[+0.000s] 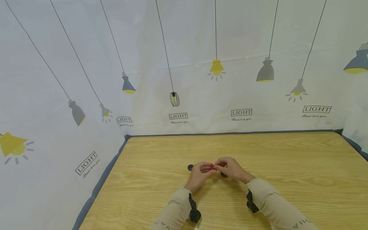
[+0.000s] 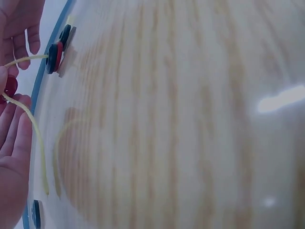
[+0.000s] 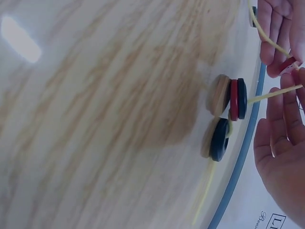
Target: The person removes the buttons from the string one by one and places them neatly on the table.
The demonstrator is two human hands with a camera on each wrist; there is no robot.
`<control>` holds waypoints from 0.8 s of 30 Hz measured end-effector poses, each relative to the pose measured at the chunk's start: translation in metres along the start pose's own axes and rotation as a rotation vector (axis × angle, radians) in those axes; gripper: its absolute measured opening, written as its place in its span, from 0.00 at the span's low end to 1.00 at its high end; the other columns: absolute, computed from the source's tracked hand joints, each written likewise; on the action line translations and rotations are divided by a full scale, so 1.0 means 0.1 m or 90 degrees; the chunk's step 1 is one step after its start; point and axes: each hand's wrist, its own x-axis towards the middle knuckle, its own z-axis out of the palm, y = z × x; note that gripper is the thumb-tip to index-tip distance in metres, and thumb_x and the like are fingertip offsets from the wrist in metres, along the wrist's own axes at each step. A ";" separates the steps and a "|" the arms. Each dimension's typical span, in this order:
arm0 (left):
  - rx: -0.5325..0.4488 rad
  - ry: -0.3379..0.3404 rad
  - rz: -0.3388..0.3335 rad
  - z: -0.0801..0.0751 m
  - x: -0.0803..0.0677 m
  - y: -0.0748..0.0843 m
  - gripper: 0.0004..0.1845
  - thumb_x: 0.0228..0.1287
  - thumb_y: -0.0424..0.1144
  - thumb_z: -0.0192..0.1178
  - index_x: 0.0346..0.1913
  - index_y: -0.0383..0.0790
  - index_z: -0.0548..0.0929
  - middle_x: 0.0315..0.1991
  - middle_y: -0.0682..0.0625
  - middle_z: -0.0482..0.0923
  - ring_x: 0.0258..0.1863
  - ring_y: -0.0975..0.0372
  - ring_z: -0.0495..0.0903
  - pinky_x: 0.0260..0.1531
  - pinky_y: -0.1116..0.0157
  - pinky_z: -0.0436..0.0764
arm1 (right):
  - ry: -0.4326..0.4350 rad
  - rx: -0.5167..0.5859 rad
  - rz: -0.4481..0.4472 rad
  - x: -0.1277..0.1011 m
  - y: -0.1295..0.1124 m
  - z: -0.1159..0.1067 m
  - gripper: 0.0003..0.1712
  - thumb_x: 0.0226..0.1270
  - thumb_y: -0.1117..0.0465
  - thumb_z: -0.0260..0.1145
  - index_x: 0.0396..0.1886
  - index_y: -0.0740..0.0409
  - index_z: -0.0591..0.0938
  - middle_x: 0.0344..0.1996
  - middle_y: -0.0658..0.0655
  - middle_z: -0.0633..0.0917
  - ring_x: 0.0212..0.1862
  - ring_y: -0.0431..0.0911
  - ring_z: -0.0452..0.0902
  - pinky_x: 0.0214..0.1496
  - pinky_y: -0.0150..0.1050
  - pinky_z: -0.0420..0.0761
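Note:
My left hand [image 1: 199, 174] pinches a red button [image 3: 288, 65] between thumb and fingers. A yellow string [image 2: 37, 126] emerges at this button, and its loose end hangs past the left hand's fingers. My right hand [image 1: 231, 167] meets the left one at the button and pinches the string where it runs back toward the table. On that stretch are a black button [image 3: 242, 98] and a red button [image 3: 233, 100] pressed face to face, with another black button [image 3: 219, 140] beside them. The exact grip of the right fingertips is partly hidden.
A single black button [image 1: 190, 167] lies on the wooden table [image 1: 161, 150], left of the hands. The string's tail [image 1: 244, 167] stretches out right of the right hand. A white curtain [image 1: 195, 83] printed with lamps stands behind the table and along its sides.

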 end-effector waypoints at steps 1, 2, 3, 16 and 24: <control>-0.004 0.002 0.000 0.00 0.00 0.00 0.16 0.55 0.31 0.60 0.46 0.24 0.75 0.41 0.36 0.77 0.42 0.50 0.77 0.40 0.70 0.75 | 0.002 -0.001 0.005 0.00 0.00 0.00 0.06 0.62 0.63 0.58 0.32 0.59 0.81 0.29 0.51 0.81 0.31 0.43 0.74 0.32 0.36 0.74; -0.008 0.004 -0.002 -0.01 0.00 -0.01 0.17 0.56 0.31 0.60 0.46 0.24 0.75 0.41 0.36 0.77 0.43 0.49 0.77 0.40 0.69 0.75 | 0.004 -0.003 0.007 -0.01 0.01 0.00 0.06 0.62 0.63 0.58 0.33 0.59 0.81 0.29 0.51 0.81 0.32 0.43 0.74 0.32 0.36 0.74; -0.009 0.006 -0.003 -0.01 0.00 -0.01 0.17 0.56 0.31 0.60 0.46 0.23 0.75 0.41 0.36 0.77 0.43 0.49 0.76 0.40 0.69 0.75 | 0.007 -0.006 0.009 -0.01 0.01 -0.01 0.06 0.62 0.63 0.58 0.33 0.59 0.81 0.29 0.51 0.81 0.32 0.43 0.74 0.33 0.36 0.74; 0.027 0.010 0.000 -0.11 -0.03 0.00 0.16 0.54 0.30 0.61 0.45 0.23 0.75 0.39 0.35 0.77 0.39 0.49 0.77 0.39 0.67 0.76 | 0.034 -0.032 -0.001 -0.06 0.09 -0.05 0.08 0.61 0.63 0.59 0.32 0.63 0.80 0.28 0.51 0.81 0.32 0.43 0.74 0.35 0.37 0.74; 0.051 0.023 -0.005 -0.27 -0.05 -0.02 0.16 0.54 0.30 0.61 0.44 0.23 0.75 0.38 0.35 0.76 0.38 0.49 0.76 0.37 0.68 0.75 | 0.028 -0.028 0.018 -0.08 0.11 -0.07 0.08 0.62 0.62 0.59 0.33 0.63 0.80 0.28 0.51 0.80 0.32 0.42 0.74 0.33 0.36 0.74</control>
